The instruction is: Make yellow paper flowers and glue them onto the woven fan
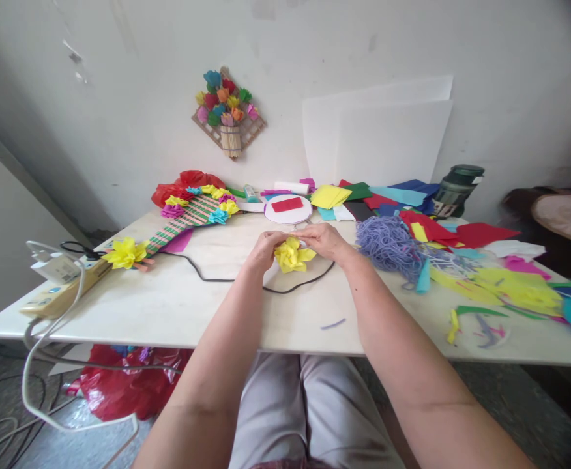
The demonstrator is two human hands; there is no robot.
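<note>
Head view: left hand [264, 249] and right hand [323, 240] are both pinching a yellow paper flower [292, 255] from opposite sides, fingers closing narrowly on its petals, apparently to steady and shape it. The flower is sitting low over the desk [178, 306], centre, just above a black cable [217, 279]. Purple yarn [388, 244] is lying right; a stick frame with flowers [188, 218] is lying left.

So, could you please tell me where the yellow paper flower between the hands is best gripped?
Probably low at its base, from both sides: the yellow paper flower opens upward with crumpled petals, and the left hand and right hand already flank it.
</note>
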